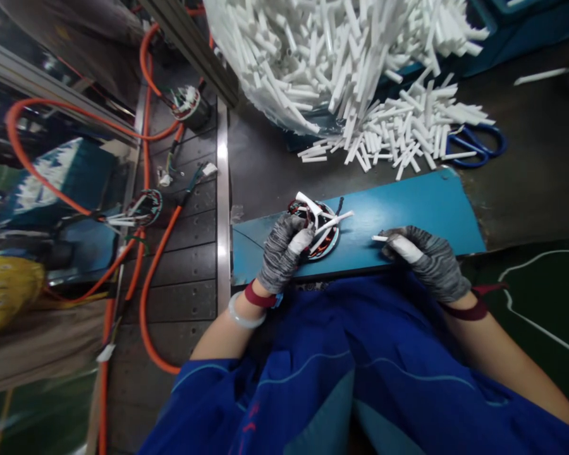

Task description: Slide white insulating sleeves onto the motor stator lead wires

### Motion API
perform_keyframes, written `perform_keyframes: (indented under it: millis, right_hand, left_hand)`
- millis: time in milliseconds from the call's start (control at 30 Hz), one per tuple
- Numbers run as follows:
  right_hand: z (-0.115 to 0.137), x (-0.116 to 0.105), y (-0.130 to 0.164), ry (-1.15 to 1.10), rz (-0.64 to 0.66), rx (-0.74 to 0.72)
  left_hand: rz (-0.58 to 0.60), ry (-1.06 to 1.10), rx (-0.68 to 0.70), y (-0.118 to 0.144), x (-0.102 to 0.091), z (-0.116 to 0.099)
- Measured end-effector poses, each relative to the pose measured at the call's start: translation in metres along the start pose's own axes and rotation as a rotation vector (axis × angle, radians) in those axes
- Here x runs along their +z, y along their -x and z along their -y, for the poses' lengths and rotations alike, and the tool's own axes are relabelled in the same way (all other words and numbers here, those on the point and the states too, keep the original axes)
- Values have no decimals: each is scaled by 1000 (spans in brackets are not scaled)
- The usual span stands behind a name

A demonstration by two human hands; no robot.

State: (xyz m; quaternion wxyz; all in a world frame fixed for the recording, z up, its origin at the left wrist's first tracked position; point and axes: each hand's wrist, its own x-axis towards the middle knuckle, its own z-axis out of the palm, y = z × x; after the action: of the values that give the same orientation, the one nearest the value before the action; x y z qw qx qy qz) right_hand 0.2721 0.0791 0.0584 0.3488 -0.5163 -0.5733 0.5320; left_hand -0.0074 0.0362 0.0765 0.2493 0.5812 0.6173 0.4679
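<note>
While the left hand [282, 253] clasps the stator [318, 230] at the blue board's [408, 208] left end, the right hand [427, 259] pinches one white sleeve [382, 238] near the board's front edge. Stator: judged heavy, rigid; grip the rim, windings delicate. Sleeve: light, slippery. No legible writing.
</note>
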Motion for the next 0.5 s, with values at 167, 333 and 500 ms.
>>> perform_keyframes:
  millis: [167, 333, 500]
  right_hand:
    - [-1, 0, 0, 5, 5, 7]
    - [-1, 0, 0, -1, 6, 21]
    - [-1, -1, 0, 9, 5, 23]
  left_hand:
    - [-4, -26, 1, 0, -1, 0]
    - [-1, -16, 22, 0, -1, -1]
    - [-5, -31, 2, 0, 0, -2]
